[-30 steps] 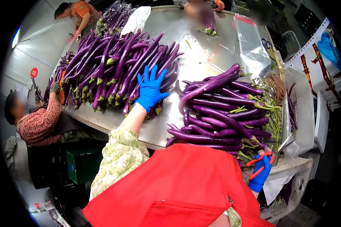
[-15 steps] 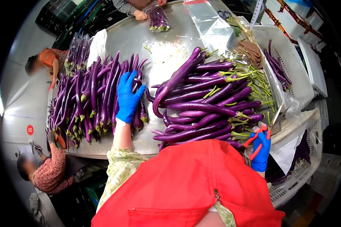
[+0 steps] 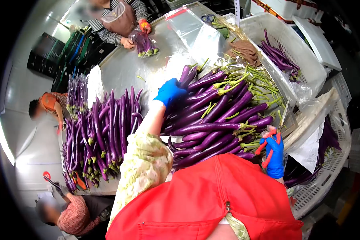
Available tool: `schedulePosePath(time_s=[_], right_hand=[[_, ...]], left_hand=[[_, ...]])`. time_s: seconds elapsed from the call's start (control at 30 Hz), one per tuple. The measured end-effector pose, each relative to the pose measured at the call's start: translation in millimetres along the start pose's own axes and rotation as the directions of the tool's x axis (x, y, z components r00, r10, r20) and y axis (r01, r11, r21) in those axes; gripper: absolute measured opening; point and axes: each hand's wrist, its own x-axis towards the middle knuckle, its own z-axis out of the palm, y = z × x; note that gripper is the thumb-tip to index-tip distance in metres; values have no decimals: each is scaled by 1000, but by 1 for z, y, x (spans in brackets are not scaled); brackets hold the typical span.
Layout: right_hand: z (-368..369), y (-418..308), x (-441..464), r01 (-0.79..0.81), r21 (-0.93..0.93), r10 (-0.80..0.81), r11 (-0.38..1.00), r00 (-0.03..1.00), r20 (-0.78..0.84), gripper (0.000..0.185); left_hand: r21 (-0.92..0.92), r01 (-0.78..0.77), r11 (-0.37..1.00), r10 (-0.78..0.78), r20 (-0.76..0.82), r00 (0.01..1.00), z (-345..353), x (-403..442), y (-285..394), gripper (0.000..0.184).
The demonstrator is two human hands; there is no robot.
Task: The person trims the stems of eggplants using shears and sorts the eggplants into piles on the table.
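My left hand (image 3: 171,92), in a blue glove, is closed on a long purple eggplant (image 3: 185,75) at the upper left of the right-hand eggplant pile (image 3: 212,130). Its fingertips are partly hidden. In my right hand (image 3: 274,158), also blue-gloved, are red-handled scissors (image 3: 269,145), held beside the stem ends of that pile with the blades pointing up and away. Left of my forearm lies another pile of eggplants (image 3: 112,128), mostly with their stem ends towards me.
Across the metal table (image 3: 126,66), a person (image 3: 120,22) handles a bagged bunch of eggplants (image 3: 145,44). Two more people are at the left. Clear plastic bags (image 3: 192,28), a brown cloth (image 3: 244,52) and cut green stems (image 3: 264,82) lie near a white crate (image 3: 312,76) at the right.
My left hand has moved right, from lying spread on the left pile to closing on an eggplant of the right pile. The view has shifted; my right hand still holds the scissors.
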Motion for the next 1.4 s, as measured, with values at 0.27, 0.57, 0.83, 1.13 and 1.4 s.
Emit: schedulePosePath(time_s=[0.27,0.57,0.83,1.13,1.4], right_hand=[[4,0,5,-27,-20,26,999,1000,-4,46],[9,-24,-6,97,-261,-73,960,992,99,43],[35,-21,8,603,-687,-447,404,786,427,51],[35,-31,19,657,-713,-533,246,706,466,49],[30,-31,14,658,-698,-520,283,717,464,46]], left_hand=[[-441,26,897,-51,-46,998,23,-33,-39,38],[-332,-368,869,282,-280,918,-6,-79,-17,79],[-625,-374,685,362,-154,919,-21,-170,40,73],[-691,-315,651,463,32,886,6,-192,51,73],[-603,-373,706,517,78,852,3,-199,62,73]])
